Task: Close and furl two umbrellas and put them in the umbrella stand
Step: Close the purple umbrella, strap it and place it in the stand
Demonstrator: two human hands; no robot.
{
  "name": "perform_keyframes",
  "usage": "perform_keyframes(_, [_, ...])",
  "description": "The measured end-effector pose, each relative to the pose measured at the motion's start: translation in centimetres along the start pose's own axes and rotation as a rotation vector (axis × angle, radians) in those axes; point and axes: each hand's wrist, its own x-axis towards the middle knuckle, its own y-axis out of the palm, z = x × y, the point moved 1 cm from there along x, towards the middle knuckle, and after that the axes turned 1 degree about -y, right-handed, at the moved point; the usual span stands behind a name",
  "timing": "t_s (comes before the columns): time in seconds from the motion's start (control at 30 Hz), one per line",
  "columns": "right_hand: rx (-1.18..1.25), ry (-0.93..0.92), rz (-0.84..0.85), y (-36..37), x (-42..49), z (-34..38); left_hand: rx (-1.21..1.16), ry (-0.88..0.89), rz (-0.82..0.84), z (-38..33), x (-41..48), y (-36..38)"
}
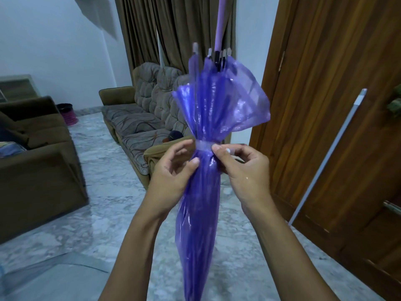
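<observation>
A closed purple translucent umbrella [202,213] stands upright in front of me, handle end up, its lilac shaft [220,27] rising out of the top of the view. A pale strap [204,145] is wrapped around its middle; above the strap the canopy edge flares out. My left hand [173,168] holds the folded canopy from the left, thumb pressed on it just below the strap. My right hand [240,168] pinches the strap's end on the right side. In the bottom-left corner lies a clear sheet [39,276] that may be another umbrella; I cannot tell. No umbrella stand that I can name.
A patterned sofa [138,124] stands behind the umbrella and a brown armchair [36,161] at left. A wooden door [338,105] fills the right, with a white pole [327,157] leaning on it. A dark pink-based basket [67,114] sits on the marble floor far left.
</observation>
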Motion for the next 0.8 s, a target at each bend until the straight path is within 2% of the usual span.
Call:
perform_keyframes(0.1, [-0.120,-0.064,-0.066,0.5,-0.4,0.5,0.091,0.100,-0.027,-0.7,-0.2,0.5])
perform_keyframes(0.2, [-0.144,-0.110,-0.062,0.8,-0.5,1.1,0.065,0.094,0.041,-1.3,-0.5,0.6])
perform_keyframes(0.3, [-0.140,-0.123,-0.026,0.9,-0.3,1.4,0.202,0.132,0.035,-1.1,-0.6,0.9])
perform_keyframes(0.4, [-0.107,-0.093,0.043,1.3,-0.6,1.3,0.233,0.150,-0.028,-0.6,-0.5,0.9])
perform_keyframes(0.8, [0.077,0.019,0.192,2.0,-0.3,1.2,-0.171,0.043,0.024,0.0,-0.5,-0.6])
